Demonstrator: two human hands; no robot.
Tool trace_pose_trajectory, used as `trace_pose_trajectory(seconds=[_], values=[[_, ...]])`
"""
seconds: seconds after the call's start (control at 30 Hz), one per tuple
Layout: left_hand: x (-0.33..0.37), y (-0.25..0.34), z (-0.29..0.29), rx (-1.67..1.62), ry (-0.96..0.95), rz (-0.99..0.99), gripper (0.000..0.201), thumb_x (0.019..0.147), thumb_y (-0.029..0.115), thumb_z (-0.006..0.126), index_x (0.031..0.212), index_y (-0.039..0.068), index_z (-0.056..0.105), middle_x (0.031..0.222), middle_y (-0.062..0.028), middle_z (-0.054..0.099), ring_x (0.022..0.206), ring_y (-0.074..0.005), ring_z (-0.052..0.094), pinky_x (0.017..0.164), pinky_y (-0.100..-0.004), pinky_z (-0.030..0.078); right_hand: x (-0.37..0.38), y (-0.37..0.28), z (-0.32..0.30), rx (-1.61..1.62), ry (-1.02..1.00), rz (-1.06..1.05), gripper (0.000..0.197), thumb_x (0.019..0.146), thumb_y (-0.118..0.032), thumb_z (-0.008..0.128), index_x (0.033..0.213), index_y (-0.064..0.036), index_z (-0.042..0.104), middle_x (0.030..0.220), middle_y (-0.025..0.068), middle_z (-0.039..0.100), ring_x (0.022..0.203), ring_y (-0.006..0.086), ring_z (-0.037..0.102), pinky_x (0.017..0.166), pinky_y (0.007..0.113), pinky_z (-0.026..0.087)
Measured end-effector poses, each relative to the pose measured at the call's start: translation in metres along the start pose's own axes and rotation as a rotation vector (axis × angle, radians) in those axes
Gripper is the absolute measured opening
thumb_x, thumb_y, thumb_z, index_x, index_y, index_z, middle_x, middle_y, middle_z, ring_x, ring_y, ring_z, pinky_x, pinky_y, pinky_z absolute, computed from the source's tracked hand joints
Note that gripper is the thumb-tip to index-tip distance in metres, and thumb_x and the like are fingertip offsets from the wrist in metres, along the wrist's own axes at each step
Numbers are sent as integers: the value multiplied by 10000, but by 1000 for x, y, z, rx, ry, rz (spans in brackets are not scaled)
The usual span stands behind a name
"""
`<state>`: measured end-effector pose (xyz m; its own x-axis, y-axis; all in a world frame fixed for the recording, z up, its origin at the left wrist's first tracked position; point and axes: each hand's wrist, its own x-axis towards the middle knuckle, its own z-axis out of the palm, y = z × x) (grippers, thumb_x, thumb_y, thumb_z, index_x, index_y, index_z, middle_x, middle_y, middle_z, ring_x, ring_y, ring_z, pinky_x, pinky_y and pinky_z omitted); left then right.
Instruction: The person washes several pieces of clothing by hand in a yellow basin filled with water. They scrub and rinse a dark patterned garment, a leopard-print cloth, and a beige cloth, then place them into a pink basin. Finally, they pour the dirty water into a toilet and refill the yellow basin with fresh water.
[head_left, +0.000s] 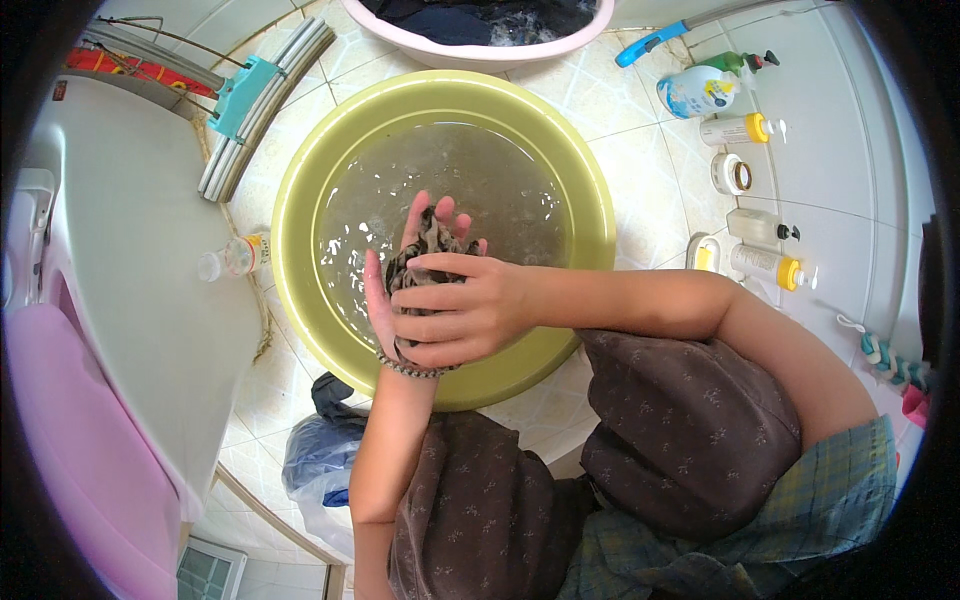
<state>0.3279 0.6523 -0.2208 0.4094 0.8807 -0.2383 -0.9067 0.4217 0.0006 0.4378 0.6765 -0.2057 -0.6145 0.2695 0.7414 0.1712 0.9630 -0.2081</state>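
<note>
A bunched wet cloth [432, 238], dark with a light pattern, is pressed between my two hands over a big olive-green basin [440, 92]. Beneath the cloth lies my left hand [378, 305], palm up with its fingertips showing beyond the bundle and a beaded bracelet at the wrist. From the right, my right hand [468, 310] comes across on top, its fingers curled over the cloth. Murky greyish water [470, 170] with some bubbles fills the basin below.
Beyond it stands a pink tub [455, 55] of dark wet clothes. Bottles, including a blue-white one [695, 92], line the right wall. A sponge mop [265, 110] leans at upper left, near a white washing machine [150, 220]. A plastic bag [325, 465] lies lower left.
</note>
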Motion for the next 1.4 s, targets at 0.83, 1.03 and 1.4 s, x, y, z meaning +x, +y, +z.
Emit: trace_pose_trajectory(seconds=[0.83, 1.03, 1.4], values=[[-15, 5, -36, 220, 85, 77, 390, 929, 407, 303, 1214, 197, 465, 1213, -46, 502, 1130, -228, 470, 928, -392, 400, 5, 4, -9, 248, -307, 439, 217, 657, -221, 631, 847, -132, 574, 1023, 25, 536, 1051, 239, 460, 945, 533, 296], [-31, -11, -79, 396, 185, 105, 414, 894, 383, 314, 1232, 156, 382, 1286, -56, 413, 1181, -219, 414, 955, -391, 367, -13, -10, 19, 181, -426, 442, 176, 669, -232, 631, 777, -125, 540, 908, 19, 537, 910, 223, 498, 783, 416, 396], [-22, -22, -102, 159, 14, 84, 409, 884, 357, 340, 1223, 141, 414, 1267, -38, 428, 1202, -185, 378, 994, -372, 322, -28, -14, 32, 210, -298, 435, 183, 696, -197, 615, 617, -123, 466, 628, 2, 464, 626, 185, 485, 517, 312, 382]])
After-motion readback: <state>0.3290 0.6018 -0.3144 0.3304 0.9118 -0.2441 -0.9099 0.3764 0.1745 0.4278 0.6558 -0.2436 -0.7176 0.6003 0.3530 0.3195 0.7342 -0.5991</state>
